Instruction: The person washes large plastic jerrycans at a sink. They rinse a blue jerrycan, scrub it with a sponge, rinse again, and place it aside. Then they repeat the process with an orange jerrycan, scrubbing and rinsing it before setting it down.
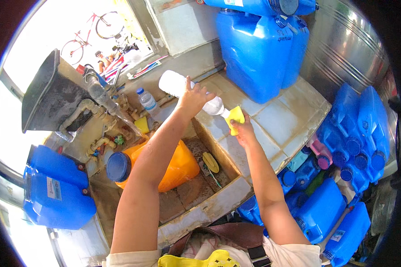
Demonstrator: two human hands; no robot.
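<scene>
My left hand [194, 99] grips a white plastic bottle [174, 82], tilted with its neck down to the right. The bottle's mouth touches or nearly touches a yellow sponge [235, 119], which my right hand [244, 130] holds between thumb and fingers. Below my left forearm, an orange jerrycan [183, 167] with a dark blue cap [119, 166] lies in the tiled sink [232, 163]. Water [130, 124] runs from a pipe toward the jerrycan, partly hidden by my forearm. A brush [210, 162] lies on the sink floor.
Large blue jerrycans [254, 56] stand on the tiled counter [277, 116]; others [320, 210] crowd the floor at right. Another blue container [56, 193] sits left of the sink. By the pipes are a small water bottle [147, 100], a second yellow sponge [141, 125] and a black basin [60, 96].
</scene>
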